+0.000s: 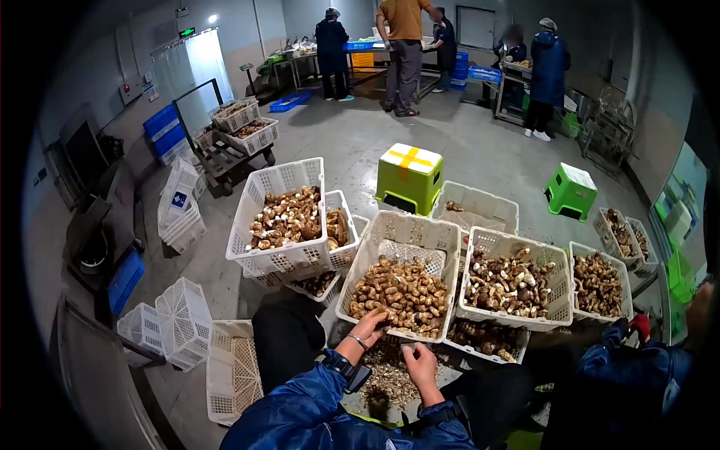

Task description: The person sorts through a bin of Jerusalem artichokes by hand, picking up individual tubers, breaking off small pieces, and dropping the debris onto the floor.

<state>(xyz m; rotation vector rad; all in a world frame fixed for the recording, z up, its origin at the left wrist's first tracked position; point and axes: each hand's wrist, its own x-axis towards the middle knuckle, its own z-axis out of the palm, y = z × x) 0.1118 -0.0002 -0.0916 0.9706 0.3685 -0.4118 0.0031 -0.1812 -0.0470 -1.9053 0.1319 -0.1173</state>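
Note:
My left hand [367, 328] is at the near rim of a white perforated crate [346, 298], its fingers closed around a brown mushroom. Clumps of brown mushrooms [405, 292] fill the near part of this crate. My right hand [422, 369] is lower and to the right, just in front of the same crate. Its fingers are curled together, and whatever they hold is too small to make out. Below and between my hands, pale trimmings [390, 386] cover the floor between my knees.
Crates of mushrooms stand on both sides, including a stacked one [238, 225] and another [474, 300]. Empty white crates [184, 322] are at left. Green stools [409, 176] stand beyond. A co-worker's sleeve [637, 375] is close at right; several people work at far tables.

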